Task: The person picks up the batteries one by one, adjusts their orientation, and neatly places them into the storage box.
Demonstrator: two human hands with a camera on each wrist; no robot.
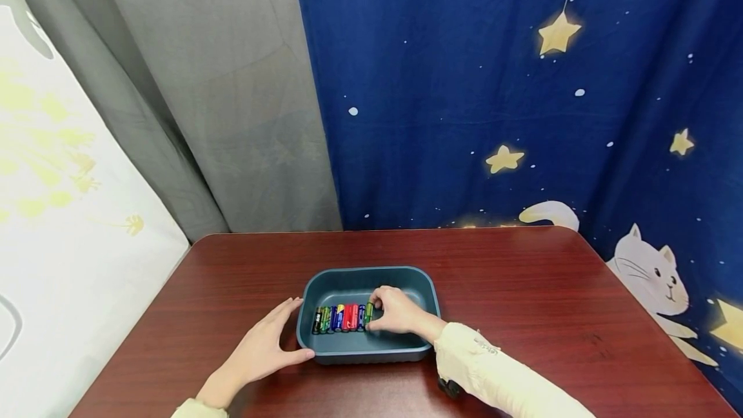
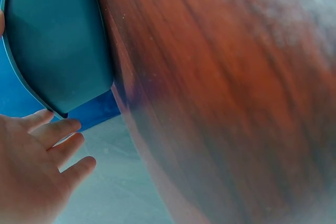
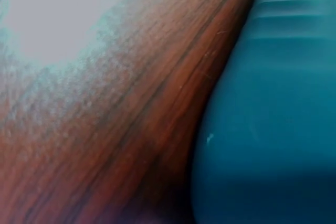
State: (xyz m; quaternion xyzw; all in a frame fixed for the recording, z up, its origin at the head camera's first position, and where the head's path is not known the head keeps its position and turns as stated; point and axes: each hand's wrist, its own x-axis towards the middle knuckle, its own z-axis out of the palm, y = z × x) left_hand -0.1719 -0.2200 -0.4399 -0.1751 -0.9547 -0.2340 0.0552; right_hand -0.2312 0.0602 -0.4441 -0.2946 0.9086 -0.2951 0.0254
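A blue-green tray (image 1: 371, 358) holds a row of several batteries (image 1: 347, 318) in black, green, blue and red, lying side by side. Reaching over the tray's right side, my right hand (image 1: 400, 313) pinches the green battery (image 1: 369, 315) at the row's right end between thumb and fingers. My left hand (image 1: 261, 348) is spread at the tray's left side, its fingertips and thumb touching the rim. The left wrist view shows that hand (image 2: 37, 166) with extended fingers at the tray corner (image 2: 63, 106). Only the tray's outer wall (image 3: 273, 119) appears in the right wrist view; the right hand is outside it.
The tray stands on a reddish-brown wooden table (image 1: 522, 289) with rounded far corners. Behind it hang a grey curtain (image 1: 232, 115) and a blue curtain (image 1: 429, 82) with stars. A white printed cloth (image 1: 69, 211) borders the left side.
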